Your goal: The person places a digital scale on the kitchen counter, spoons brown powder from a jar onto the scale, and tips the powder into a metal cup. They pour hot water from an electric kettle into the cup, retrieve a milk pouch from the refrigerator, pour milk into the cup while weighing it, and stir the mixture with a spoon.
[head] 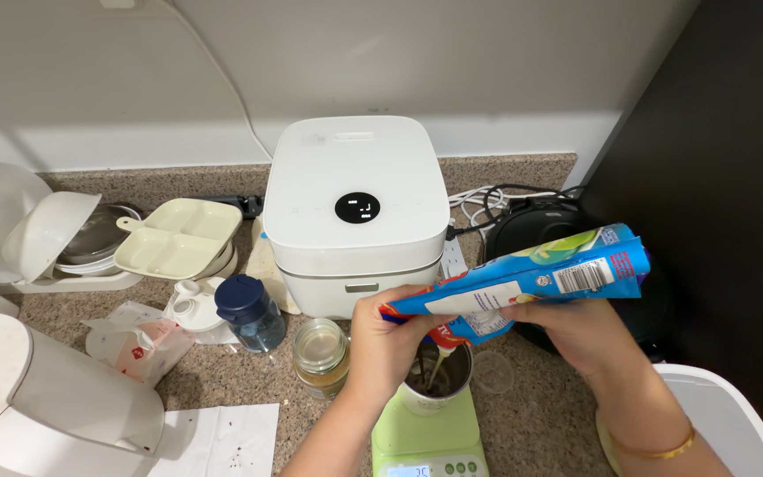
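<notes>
Both hands, left hand (pixel 388 340) and right hand (pixel 567 331), gripping tilted blue pouch (pixel 523 278), above cup (pixel 439 375) on green scale (pixel 430 437)

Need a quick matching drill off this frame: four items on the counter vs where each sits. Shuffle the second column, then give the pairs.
Things:
1. blue packet
2. metal cup
3. glass jar
4. divided tray

Places:
A. on the green scale
B. left of the white cooker, on stacked dishes
C. held tilted by both hands, left hand and right hand
D. on the counter just left of the scale

Pairs: 1-C, 2-A, 3-D, 4-B
</notes>
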